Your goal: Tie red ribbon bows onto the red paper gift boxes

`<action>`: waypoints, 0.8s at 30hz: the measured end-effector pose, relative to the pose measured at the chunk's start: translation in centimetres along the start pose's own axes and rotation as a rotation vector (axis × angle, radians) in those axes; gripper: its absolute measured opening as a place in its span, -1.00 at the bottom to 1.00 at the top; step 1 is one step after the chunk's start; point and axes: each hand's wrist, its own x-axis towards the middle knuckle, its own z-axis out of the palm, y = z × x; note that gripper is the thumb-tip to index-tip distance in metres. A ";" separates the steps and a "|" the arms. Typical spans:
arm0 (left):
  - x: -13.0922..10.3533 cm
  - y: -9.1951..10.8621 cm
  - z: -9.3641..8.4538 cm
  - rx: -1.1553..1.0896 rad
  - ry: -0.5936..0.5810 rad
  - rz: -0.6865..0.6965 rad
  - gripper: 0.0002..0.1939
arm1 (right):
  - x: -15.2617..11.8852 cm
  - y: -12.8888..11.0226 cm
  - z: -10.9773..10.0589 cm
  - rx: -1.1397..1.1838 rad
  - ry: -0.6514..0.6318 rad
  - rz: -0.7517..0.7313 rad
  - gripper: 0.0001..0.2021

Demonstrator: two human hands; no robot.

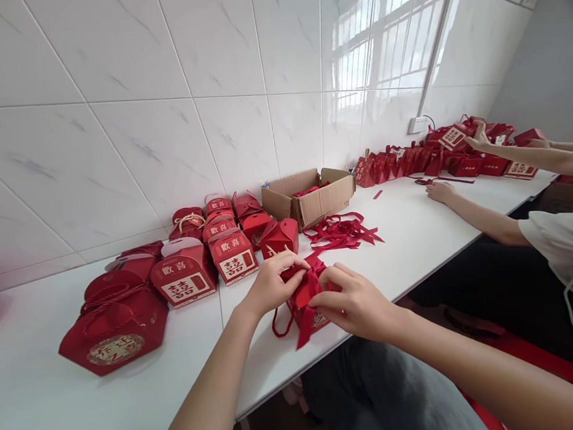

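Observation:
A small red box (pixel 301 313) stands near the table's front edge, with a red ribbon (pixel 314 283) tied in a bow at its top and one tail hanging down its front. My left hand (pixel 277 281) pinches the ribbon from the left side of the bow. From the right, my right hand (pixel 354 297) has its fingers closed on the ribbon at the bow and tail. A dark red cord loop (pixel 283 328) hangs from the box's left side onto the table. Parts of the box are hidden behind my fingers.
Several red gift boxes (pixel 184 285) stand in rows at the left. Behind lie loose red ribbons (pixel 344 231) and an open cardboard box (pixel 316 206). At the right, another person's hand (pixel 441 192) rests on the table (pixel 408 231), near more red boxes.

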 end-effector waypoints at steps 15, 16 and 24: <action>-0.2 -0.2 0.4 -0.036 0.023 -0.018 -0.91 | 1.3 4.1 -1.7 0.338 -0.001 0.299 -0.63; -0.2 -0.3 0.5 -0.028 0.028 -0.018 -0.91 | 1.8 4.4 -1.4 0.361 -0.046 0.307 -0.61; -0.2 -0.3 0.6 0.012 0.061 0.025 -0.91 | 2.9 4.6 -0.3 0.414 -0.083 0.215 -0.80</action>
